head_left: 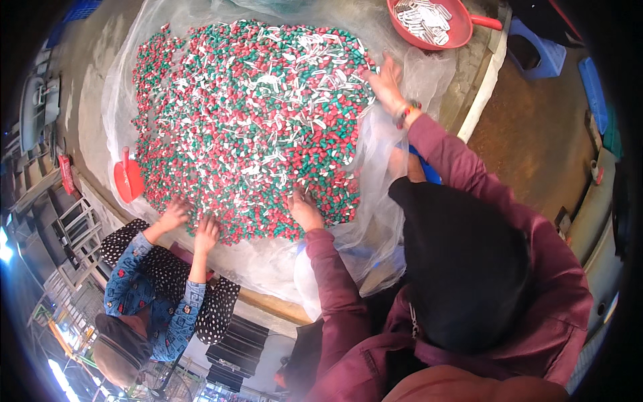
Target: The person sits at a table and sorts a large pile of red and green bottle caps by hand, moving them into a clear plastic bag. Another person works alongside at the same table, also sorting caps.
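A wide spread of small red and green pieces (pixel 207 114), mixed with thin white elongated pieces (pixel 315 47), lies before me on a translucent sheet (pixel 124 80). At the spread's near edge, my left hand (pixel 305 211) reaches down among the pieces. Its fingers are bent and look apart, their tips partly hidden. My right hand (pixel 387 82), with a beaded bracelet at the wrist, is at the right edge of the spread. Its fingers are apart and slightly blurred, and nothing shows in them.
Beyond my right hand stands a red handled bowl (pixel 445 33) of white pieces. Opposite, on the left, another person's hands (pixel 191 221) work in the pieces beside a red scoop (pixel 127 177). A blue plastic stool (pixel 546 53) stands at far right.
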The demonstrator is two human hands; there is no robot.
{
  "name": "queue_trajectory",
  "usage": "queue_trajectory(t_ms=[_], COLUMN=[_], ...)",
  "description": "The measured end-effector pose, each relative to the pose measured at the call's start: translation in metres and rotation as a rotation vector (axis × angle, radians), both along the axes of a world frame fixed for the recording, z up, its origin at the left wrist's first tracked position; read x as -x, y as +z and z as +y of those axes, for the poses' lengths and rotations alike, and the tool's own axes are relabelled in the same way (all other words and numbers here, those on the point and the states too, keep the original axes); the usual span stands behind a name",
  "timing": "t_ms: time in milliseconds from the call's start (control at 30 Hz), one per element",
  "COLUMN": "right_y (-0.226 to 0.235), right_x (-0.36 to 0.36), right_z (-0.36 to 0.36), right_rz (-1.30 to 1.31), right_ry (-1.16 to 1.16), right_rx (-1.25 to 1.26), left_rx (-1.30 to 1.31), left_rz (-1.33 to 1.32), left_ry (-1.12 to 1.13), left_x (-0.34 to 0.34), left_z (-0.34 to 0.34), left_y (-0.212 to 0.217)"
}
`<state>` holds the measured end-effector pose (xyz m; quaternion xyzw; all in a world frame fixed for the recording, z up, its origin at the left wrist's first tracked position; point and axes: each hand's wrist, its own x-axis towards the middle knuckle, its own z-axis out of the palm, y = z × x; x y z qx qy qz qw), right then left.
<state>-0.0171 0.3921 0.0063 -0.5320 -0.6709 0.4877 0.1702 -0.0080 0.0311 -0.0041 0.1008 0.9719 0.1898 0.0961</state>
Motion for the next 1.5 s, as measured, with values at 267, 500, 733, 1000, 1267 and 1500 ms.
queue_trajectory(t_ms=[267,500,733,1000,1267,1500], right_y=[-0.008,0.013,0.020,0.007,0.039,0.020], right_x=[-0.011,0.022,0.019,-0.016,-0.018,-0.024], right_z=[-0.045,-0.101,-0.109,-0.080,-0.099,-0.096], right_rz=[-0.282,-0.125,0.284,0.247,0.263,0.577], right_ry=[0.694,1.179,1.051,0.873,0.936,0.810], right_rx=[-0.573,-0.477,0.903,1.088,1.158,0.955], left_rx=[-0.220,-0.747,-1.024,-1.854,-1.055,0.267], left_rz=[-0.154,-0.593,-0.518,-0.736,-0.594,-0.220], left_ry=[0.031,0.576,0.709,0.566,0.702,0.132], left_x=[0.009,0.013,0.029,0.040,0.036,0.023], left_z=[-0.006,0.021,0.046,0.047,0.039,0.065], left_y=[-0.015,0.027,0.077,0.098,0.086,0.033])
